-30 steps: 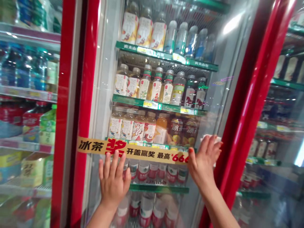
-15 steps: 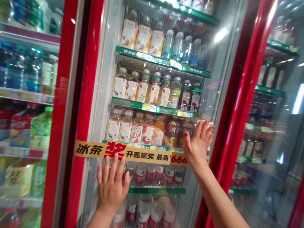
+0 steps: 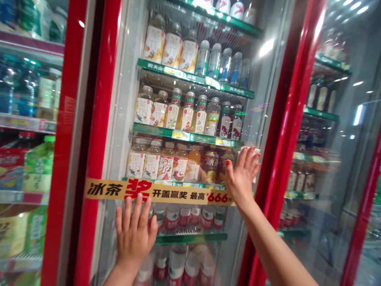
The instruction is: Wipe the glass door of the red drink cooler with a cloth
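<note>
My right hand (image 3: 242, 176) presses a white cloth (image 3: 255, 177) against the glass door (image 3: 268, 119) of a red-framed drinks fridge, with the cloth showing around my fingers. My left hand (image 3: 133, 234) lies flat on the same glass with its fingers spread, holding nothing, just below a yellow banner (image 3: 157, 192). Behind the glass, bottled teas (image 3: 154, 165) and other drinks stand in rows on green-edged shelves (image 3: 178, 135).
The red door frame (image 3: 99, 119) runs upright left of my left hand, and another red frame (image 3: 285, 119) stands right of my right hand. Neighbouring fridge doors (image 3: 29, 119) with more bottles stand on both sides. Reflections of lights cross the glass.
My right hand and the cloth have slid up the glass, above the banner's right end. My left hand stays flat on the door, and the whole view has shifted slightly leftward.
</note>
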Available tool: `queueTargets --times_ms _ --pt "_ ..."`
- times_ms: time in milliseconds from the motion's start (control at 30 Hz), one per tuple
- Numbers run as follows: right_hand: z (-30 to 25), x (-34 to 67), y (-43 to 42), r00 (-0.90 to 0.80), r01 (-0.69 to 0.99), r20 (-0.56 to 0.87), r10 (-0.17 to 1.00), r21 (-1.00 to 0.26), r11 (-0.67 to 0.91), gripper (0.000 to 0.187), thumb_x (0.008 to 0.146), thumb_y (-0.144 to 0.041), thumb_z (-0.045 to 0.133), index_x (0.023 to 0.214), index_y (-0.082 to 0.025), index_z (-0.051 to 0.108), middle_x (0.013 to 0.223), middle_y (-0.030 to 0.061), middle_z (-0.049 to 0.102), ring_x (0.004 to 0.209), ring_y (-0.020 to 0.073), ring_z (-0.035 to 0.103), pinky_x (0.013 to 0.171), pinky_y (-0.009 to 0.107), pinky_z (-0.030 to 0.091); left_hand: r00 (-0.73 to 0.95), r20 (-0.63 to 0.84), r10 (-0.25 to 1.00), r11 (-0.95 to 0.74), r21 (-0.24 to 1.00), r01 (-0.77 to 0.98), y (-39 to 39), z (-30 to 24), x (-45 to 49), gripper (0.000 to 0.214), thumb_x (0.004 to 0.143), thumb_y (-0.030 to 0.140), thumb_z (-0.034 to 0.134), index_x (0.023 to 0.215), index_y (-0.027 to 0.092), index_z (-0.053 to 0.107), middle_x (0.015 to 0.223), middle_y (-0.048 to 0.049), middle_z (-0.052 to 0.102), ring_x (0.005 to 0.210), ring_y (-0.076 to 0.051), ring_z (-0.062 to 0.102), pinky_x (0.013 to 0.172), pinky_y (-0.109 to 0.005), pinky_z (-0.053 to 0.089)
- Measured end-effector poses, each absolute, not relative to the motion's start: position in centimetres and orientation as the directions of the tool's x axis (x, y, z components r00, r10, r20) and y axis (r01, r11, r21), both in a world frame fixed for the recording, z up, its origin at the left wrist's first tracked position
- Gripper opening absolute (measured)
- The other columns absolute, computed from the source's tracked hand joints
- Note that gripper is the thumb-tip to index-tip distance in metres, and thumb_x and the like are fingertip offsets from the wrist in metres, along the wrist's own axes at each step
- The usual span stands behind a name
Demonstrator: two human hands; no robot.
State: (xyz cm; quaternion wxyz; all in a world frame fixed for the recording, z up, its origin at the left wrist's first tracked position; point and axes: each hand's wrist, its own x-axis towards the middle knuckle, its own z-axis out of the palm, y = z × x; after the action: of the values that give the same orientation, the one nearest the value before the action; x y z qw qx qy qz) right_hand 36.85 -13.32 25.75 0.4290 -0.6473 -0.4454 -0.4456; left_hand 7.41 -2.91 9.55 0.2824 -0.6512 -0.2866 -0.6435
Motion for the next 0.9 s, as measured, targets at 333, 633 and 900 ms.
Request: queueTargets --times_ms 333,633,900 --pt "27.1 34.0 -13.2 -0.323 0.931 0.861 0.393 0.364 -0.035 0.081 0.111 -0.065 0.037 0.178 -0.032 0.005 0.186 0.0021 0.016 0.172 0.0355 0.015 0.138 0.067 0.02 -0.013 0.999 0.043 -0.711 0.04 0.703 -3.1 9.3 7.6 0.079 0.103 0.032 0.063 0.174 0.029 0.03 0.182 -0.0037 0.028 0.173 -0.027 0.017 0.144 -0.054 0.01" --pt "28.1 25.7 -9.0 -0.824 0.555 0.463 0.327 0.775 0.301 0.092 0.104 -0.085 0.034 0.173 -0.026 0.033 0.181 -0.0029 0.032 0.173 0.022 0.017 0.142 0.047 0.017 0.051 0.999 -0.006 -0.657 -0.042 0.753 -2.7 9.1 7.0 0.08 0.102 0.025 0.06 0.174 0.021 0.028 0.183 -0.0084 0.024 0.174 -0.03 0.015 0.144 -0.054 0.009" --pt "41.8 22.0 -6.0 -0.484 0.874 0.851 0.202 0.48 0.074 0.079 0.112 -0.067 0.033 0.174 -0.02 0.027 0.184 0.0068 0.022 0.173 0.0337 0.011 0.14 0.065 0.008 0.053 0.999 -0.011 -0.569 -0.05 0.821 -3.0 9.3 7.3 0.079 0.1 0.021 0.06 0.173 0.018 0.03 0.183 -0.0093 0.025 0.174 -0.032 0.016 0.144 -0.054 0.01"
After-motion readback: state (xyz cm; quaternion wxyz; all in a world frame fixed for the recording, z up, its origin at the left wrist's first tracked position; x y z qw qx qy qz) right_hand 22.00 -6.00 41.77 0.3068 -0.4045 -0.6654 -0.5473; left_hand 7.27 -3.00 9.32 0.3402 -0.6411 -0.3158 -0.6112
